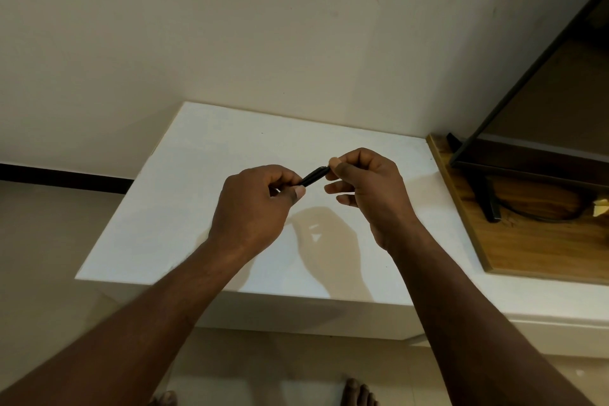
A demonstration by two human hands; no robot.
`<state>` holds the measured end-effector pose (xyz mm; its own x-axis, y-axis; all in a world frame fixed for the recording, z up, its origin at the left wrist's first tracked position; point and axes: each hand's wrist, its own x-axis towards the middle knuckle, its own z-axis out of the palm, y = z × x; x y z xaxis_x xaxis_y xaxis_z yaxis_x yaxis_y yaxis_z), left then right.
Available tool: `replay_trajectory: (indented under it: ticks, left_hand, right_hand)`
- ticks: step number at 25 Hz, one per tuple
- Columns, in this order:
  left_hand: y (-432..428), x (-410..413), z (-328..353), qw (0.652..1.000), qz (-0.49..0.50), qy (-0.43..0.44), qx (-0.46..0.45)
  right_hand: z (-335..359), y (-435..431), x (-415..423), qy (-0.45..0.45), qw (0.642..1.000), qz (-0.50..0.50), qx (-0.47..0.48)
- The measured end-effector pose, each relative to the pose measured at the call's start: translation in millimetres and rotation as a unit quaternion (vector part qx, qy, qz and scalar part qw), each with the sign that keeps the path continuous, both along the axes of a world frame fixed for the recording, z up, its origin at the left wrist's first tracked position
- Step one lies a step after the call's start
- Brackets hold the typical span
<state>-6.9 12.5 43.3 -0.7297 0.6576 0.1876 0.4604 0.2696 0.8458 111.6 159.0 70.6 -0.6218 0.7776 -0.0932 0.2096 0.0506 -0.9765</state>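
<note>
We've got the black pen (314, 176) (it looks like one, but it's small and partly hidden) in mid-air over the white ledge (197, 208), between both hands. The left hand (257, 208) pinches the lower end with thumb and forefinger. The right hand (365, 188) pinches the upper end, its other fingers loosely curled below. Only the middle stretch shows, and both ends sit inside the fingers, so we can't tell if there's a cap or seam.

Risks, as we judge them:
- Both grips are fingertip-only. If we pull or twist the ends apart and the joint lets go suddenly, one piece may slip out, hit the ledge and roll off to the floor (49, 257).
- Small inner parts, if any, could drop out and be hard to spot.
- An off-axis pull could bend or jam the joint instead of freeing it.
- A right-arm swing would go toward the TV (527, 148) and cable (543, 216) on the wood board (527, 250), which are near but not touching.

Best to work low over the ledge and pull straight.
</note>
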Motion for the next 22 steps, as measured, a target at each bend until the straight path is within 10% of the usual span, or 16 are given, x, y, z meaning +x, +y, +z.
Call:
replay_trajectory:
  ticks: [22]
  left_hand:
    - [1.7, 0.6, 0.9, 1.0, -0.002, 0.003, -0.004]
  right_hand:
    - [3.8, 1.2, 1.3, 0.025, 0.998, -0.001, -0.061]
